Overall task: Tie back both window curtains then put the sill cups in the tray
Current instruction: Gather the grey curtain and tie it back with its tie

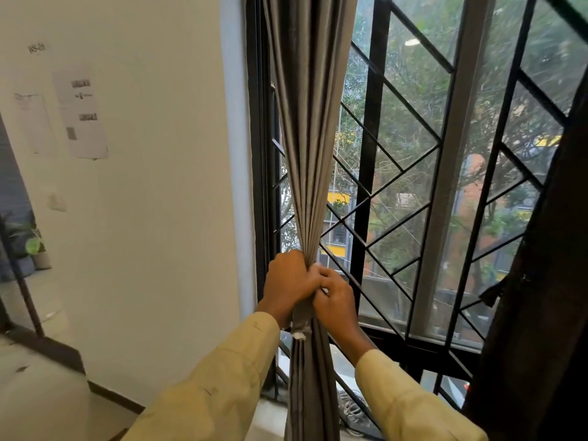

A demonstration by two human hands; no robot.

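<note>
The grey left curtain hangs gathered into a tight bundle beside the window's left frame. My left hand is closed around the bundle at its narrowest point. My right hand presses against it from the right, its fingers pinching a grey tie-back band whose loose end hangs just below my hands. The dark right curtain hangs at the right edge of the view, with a dark strap sticking out from its edge. No cups or tray are in view.
A black metal grille covers the window panes, with trees and buildings outside. A white wall with taped papers stands to the left. Potted plants sit far left. Coiled cable lies on the sill below.
</note>
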